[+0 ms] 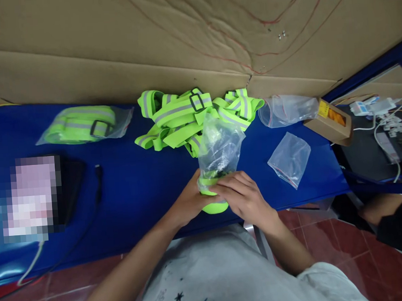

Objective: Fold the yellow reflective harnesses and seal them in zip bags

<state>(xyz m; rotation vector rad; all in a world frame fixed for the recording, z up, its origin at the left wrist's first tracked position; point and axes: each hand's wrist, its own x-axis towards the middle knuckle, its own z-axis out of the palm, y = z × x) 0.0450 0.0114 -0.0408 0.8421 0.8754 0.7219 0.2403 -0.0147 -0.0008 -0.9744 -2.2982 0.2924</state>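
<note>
Roll of fluorescent-green webbing (pixel 214 208) near the front edge of blue table (pixel 128 187), held snugly between left hand (pixel 188 199) and right hand (pixel 244 196), probably to keep coils tight; crumpled clear plastic bag (pixel 223 142) around its far end. Beyond, flat transparent pouch (pixel 290 159) at right, then loose heap of grey-striped green straps (pixel 181 113).

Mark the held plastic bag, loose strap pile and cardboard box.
Held plastic bag (pixel 220 145): head view, transparent part.
Loose strap pile (pixel 181 110): head view, a striped strap.
Cardboard box (pixel 326 130): head view, plain side.
</note>
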